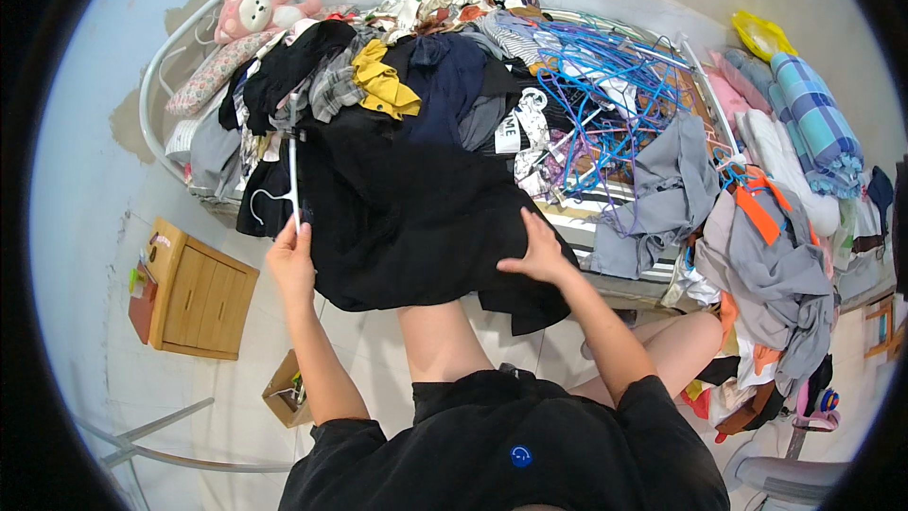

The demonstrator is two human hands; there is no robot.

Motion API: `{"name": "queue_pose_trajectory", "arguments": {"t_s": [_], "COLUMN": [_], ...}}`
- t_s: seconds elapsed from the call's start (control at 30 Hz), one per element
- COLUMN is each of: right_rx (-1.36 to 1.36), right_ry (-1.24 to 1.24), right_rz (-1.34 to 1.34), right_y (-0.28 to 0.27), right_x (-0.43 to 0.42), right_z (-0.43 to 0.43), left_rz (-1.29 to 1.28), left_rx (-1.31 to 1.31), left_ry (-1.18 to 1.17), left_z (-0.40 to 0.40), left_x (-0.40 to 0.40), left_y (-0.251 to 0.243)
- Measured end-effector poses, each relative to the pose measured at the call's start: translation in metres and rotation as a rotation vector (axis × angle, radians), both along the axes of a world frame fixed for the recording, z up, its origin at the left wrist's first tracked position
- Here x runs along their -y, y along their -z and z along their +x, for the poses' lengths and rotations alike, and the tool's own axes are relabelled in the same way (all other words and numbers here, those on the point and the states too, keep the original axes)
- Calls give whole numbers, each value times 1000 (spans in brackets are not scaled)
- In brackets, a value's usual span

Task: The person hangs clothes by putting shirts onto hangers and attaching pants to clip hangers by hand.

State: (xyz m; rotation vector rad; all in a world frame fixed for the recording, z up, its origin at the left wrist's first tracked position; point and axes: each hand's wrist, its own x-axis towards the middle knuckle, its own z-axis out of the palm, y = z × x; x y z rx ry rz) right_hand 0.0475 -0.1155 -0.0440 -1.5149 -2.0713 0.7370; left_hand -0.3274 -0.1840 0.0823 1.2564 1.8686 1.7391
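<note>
A black garment lies spread from the edge of the bed across the person's lap. At its left side my left hand grips one end of a white clip hanger, whose hook points left. The hanger's far end reaches the garment near the dark clothes; whether its clips hold the cloth I cannot tell. My right hand rests on or just over the garment's right part, fingers spread. Beyond lie a yellow garment, a navy garment and a grey plaid one.
Blue and purple hangers lie tangled on the bed. Grey clothes hang over its right side. A wooden cabinet and a cardboard box stand on the left floor. A pink plush toy sits by the white bed rail.
</note>
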Motion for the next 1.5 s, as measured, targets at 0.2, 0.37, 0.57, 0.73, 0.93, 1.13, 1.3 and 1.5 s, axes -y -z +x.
{"name": "queue_pose_trajectory", "arguments": {"t_s": [0.2,0.37,0.57,0.73,0.93,1.13,1.3,1.5], "right_rx": [248,-29,-139,-487,-908,-430,-482,650], "right_ry": [207,299,276,486,805,1452,1369,1562], "right_rz": [318,298,177,304,444,1062,1472,1599], "right_y": [22,25,26,-36,-81,-170,-221,-279], "right_x": [19,11,11,55,141,224,262,274], "right_z": [-24,-20,-1,56,154,260,386,480], "left_rz": [-44,-33,20,-4,-114,-121,-113,23], "left_rx": [96,3,108,73,80,128,382,424], "left_ry": [-24,96,278,458,759,1071,1326,1400], "left_z": [4,2,55,100,192,317,490,649], "left_x": [15,17,7,6,-11,-41,-64,-95], "left_y": [7,12,-8,-34,-40,-37,-39,-44]}}
